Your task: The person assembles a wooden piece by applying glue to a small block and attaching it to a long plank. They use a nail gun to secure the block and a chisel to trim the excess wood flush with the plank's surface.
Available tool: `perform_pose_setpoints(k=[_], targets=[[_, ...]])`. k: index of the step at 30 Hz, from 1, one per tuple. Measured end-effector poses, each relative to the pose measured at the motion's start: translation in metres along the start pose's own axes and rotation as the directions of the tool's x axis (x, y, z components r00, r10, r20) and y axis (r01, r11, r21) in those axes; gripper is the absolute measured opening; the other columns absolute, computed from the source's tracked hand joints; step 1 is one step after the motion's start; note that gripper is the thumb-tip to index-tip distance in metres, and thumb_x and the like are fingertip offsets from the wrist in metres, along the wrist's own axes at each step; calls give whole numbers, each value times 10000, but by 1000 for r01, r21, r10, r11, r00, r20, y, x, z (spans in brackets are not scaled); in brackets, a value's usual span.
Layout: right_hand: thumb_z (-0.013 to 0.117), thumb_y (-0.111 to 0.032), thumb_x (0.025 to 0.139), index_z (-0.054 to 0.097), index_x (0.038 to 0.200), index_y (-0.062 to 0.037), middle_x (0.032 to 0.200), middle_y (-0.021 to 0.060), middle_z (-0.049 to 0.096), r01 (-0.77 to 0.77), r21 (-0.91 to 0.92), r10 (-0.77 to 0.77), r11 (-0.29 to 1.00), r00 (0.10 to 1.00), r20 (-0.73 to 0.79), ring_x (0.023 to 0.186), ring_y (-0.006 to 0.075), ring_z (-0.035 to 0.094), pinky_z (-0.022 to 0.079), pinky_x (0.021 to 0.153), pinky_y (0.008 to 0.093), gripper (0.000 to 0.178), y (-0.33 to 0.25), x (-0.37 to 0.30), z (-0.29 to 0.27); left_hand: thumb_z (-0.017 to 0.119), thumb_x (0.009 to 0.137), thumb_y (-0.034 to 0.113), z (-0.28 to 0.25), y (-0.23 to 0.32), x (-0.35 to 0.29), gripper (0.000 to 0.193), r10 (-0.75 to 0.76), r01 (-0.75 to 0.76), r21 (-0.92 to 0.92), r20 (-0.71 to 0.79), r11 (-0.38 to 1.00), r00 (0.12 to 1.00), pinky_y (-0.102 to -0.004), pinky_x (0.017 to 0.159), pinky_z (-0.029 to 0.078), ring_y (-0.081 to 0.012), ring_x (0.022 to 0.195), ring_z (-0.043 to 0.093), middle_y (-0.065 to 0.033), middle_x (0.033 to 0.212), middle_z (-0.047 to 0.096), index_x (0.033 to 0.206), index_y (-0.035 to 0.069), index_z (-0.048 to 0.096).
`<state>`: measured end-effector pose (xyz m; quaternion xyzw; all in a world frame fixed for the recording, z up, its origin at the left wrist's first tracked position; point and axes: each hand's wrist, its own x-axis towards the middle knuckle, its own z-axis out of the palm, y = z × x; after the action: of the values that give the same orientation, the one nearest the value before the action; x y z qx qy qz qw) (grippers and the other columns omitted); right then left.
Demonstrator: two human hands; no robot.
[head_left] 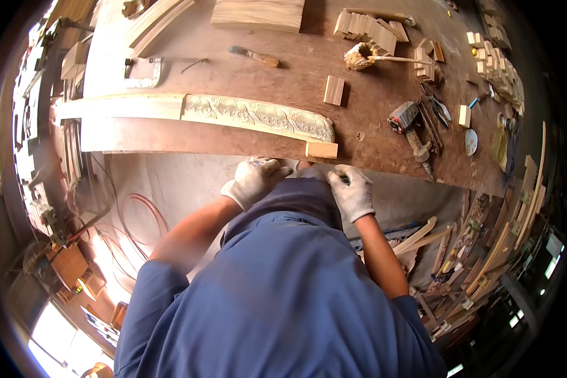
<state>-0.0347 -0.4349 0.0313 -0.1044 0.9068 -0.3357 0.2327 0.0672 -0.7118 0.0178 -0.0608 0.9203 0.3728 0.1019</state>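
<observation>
My left hand [256,183], in a whitish work glove, is closed beside the dark cloth over my lap, just below the table edge. My right hand [353,191], gloved likewise, is curled closed at the other side of that cloth. Whatever either holds, if anything, is hidden. Beyond them on the workbench [233,142] lies a long pale wooden piece [258,116] with swirling carved relief on its right part and a plain left part. A small wooden block [322,150] sits at its right end, by the table's near edge.
A power tool [409,126], pliers [440,111], a brush [255,57] and a C-clamp [146,74] lie on the bench. A crusted pot [360,57] holds a stick. Wood blocks [494,66] are stacked far right. Hoses [142,214] hang at left; timber strips [485,252] lean at right.
</observation>
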Motion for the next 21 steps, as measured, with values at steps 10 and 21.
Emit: perform_pose_setpoints(k=[10,21], targets=[[676,-362,1095,780,996,4,936,129,754,-136,553,-63,822,943,326,895,152,662,540,809,348,394,-46,-18,-12,844,826,232,0,86,58,534,372,-337,-165,290,927,882,-488,998,576,-390,1164,717,-186,1250,747,1325,92,714],[718,-282,1051,789,1021,-16,826,33,752,-437,572,403,694,895,194,723,94,692,542,657,279,276,8,-17,10,921,784,307,-59,-7,112,988,222,-288,419,199,861,955,-570,1233,355,-445,1503,424,-232,1606,489,1608,53,440]])
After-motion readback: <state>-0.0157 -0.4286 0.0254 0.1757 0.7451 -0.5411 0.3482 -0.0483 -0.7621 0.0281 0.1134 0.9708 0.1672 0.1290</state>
